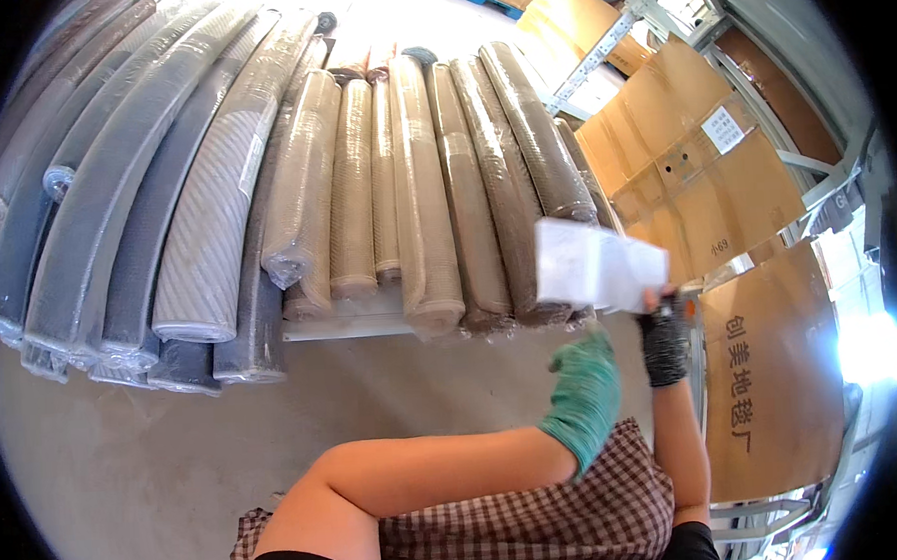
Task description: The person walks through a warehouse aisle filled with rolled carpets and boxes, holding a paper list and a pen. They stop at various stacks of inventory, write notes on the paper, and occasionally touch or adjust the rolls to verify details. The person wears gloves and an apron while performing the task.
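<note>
My right hand (664, 346), in a dark grey knit glove with a bare fingertip showing, grips a white sheet of paper (600, 265) by its lower right corner. Creased or folded, the sheet stands up in front of the rolls' near ends. My left hand (585, 384) wears a green glove and is just below the paper, left of my right hand. Motion smears its fingers, so I cannot see whether they touch the sheet. Closest behind the paper is a dark brown plastic-wrapped carpet roll (543, 141).
Several wrapped carpet rolls lie side by side, including a beige one (425, 201), a striped grey one (211, 230) and a blue-grey one (78, 286). Large cardboard boxes (689, 169) stand on a metal rack (618, 34) at right. Grey floor (374, 403) lies before the rolls.
</note>
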The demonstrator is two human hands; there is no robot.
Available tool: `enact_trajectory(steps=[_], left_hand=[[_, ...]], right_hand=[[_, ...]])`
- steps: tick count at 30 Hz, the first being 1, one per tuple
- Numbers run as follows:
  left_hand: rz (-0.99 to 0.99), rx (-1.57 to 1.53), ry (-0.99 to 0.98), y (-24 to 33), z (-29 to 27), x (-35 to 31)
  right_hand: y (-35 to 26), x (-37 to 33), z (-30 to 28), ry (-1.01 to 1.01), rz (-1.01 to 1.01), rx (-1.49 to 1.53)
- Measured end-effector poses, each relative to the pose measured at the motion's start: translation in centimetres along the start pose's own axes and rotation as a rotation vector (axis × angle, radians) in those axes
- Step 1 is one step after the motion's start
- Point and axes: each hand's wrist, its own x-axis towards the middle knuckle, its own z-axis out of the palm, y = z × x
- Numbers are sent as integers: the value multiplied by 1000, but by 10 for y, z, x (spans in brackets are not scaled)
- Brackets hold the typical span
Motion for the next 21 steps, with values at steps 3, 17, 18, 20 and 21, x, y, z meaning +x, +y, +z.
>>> enact_trajectory(steps=[3, 17, 18, 20, 21], left_hand=[[210, -363, -94, 21, -24, -10], [282, -183, -464, 40, 29, 7], [262, -149, -502, 41, 34, 15], [211, -73, -585, 47, 44, 30], [210, -38, -561, 51, 52, 33]], right_hand=[[-29, 18, -63, 189, -209, -110], [51, 76, -126, 582, -272, 447], [64, 78, -141, 568, -274, 451], [88, 86, -174, 564, -288, 511], [94, 87, -183, 563, -291, 544]])
